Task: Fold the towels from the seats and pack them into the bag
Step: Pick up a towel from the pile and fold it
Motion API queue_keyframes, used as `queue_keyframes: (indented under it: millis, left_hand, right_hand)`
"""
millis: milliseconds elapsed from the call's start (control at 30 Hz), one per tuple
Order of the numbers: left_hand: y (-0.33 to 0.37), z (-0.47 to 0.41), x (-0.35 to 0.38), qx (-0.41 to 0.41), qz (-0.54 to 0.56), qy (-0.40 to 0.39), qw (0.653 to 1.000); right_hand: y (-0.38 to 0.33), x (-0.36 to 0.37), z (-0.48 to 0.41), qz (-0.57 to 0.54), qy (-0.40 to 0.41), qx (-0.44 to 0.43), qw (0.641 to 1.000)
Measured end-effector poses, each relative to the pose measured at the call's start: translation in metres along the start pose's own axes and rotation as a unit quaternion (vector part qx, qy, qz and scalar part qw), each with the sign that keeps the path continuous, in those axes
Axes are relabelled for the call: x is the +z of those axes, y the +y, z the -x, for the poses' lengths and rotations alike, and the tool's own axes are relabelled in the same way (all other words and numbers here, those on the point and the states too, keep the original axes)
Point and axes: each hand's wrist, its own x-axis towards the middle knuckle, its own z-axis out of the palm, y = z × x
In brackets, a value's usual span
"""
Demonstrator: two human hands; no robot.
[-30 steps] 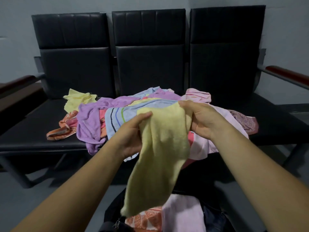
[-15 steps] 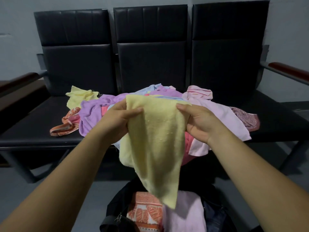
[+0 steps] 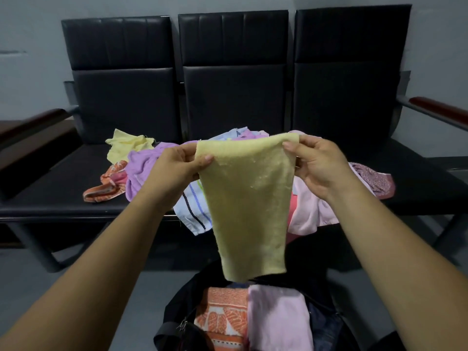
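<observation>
A pale yellow towel (image 3: 249, 206) hangs flat in the air in front of the seats. My left hand (image 3: 177, 168) pinches its top left corner, and my right hand (image 3: 316, 163) pinches its top right corner. Behind it a heap of loose towels (image 3: 147, 163) lies on the black seats (image 3: 50, 183): purple, striped white, pink, orange and another yellow one (image 3: 125, 145). Below the hanging towel a black bag (image 3: 177, 305) stands open on the floor, holding a folded orange patterned towel (image 3: 222, 317) and a folded pink towel (image 3: 278, 317).
Three joined black seats with high backs (image 3: 233, 62) stand against a grey wall. Dark red armrests stick out at the left (image 3: 33, 122) and right (image 3: 440, 107). Grey floor (image 3: 38, 269) lies under and in front of the seats.
My hands have moved apart and up, spreading the yellow towel from a bunched strip into a flat hanging sheet. The bag sits lower in view as the camera tilted up slightly.
</observation>
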Motion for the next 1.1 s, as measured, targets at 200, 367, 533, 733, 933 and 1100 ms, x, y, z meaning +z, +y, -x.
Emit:
queue_keyframes:
  millis: [200, 367, 533, 733, 933, 1100]
  left_hand:
    - [0.002, 0.001, 0.001, 0.033, -0.037, 0.063, 0.997]
    - [0.002, 0.001, -0.003, 0.028, -0.010, 0.054, 0.998]
    - [0.001, 0.002, -0.007, 0.050, -0.065, 0.042, 0.996]
    - [-0.001, 0.003, -0.003, 0.073, -0.095, 0.065, 0.991]
    - [0.002, 0.008, 0.003, 0.091, -0.016, 0.064, 0.994]
    - [0.004, 0.011, 0.014, 0.114, -0.050, 0.021, 0.992]
  right_hand:
    - [0.007, -0.001, -0.005, 0.002, 0.025, 0.019, 1.000]
    - [0.005, 0.003, -0.004, -0.134, -0.026, 0.040, 0.990]
    - [0.004, -0.004, -0.004, -0.080, 0.008, 0.009, 0.997]
    - [0.008, -0.006, -0.003, 0.047, 0.084, -0.050, 0.994]
    - [0.002, -0.002, 0.005, 0.063, 0.062, -0.072, 0.993]
    - [-0.002, 0.018, 0.020, 0.122, -0.116, -0.074, 0.983]
